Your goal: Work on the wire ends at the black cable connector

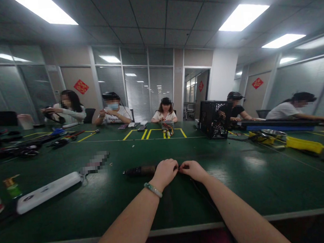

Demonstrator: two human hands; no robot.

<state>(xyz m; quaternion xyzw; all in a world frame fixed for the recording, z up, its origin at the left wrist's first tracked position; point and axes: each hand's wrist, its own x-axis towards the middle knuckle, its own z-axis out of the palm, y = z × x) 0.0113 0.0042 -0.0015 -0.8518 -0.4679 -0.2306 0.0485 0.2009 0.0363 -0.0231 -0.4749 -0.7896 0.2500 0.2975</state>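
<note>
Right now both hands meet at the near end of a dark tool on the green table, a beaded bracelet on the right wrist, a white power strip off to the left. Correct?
Not quite: the beaded bracelet is on the left wrist, not the right. The head view shows it. The rest holds: the left hand and right hand meet at the near end of the dark tool on the green table, the white power strip off to the left.

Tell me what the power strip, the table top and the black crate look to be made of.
Power strip: white moulded plastic, by its smooth, slightly glossy shell. Table top: dark green mat or laminate, semi-gloss, since ceiling lights reflect on it; which of the two I cannot tell. Black crate: probably plastic, with perforated lattice walls and a matte look.
</note>
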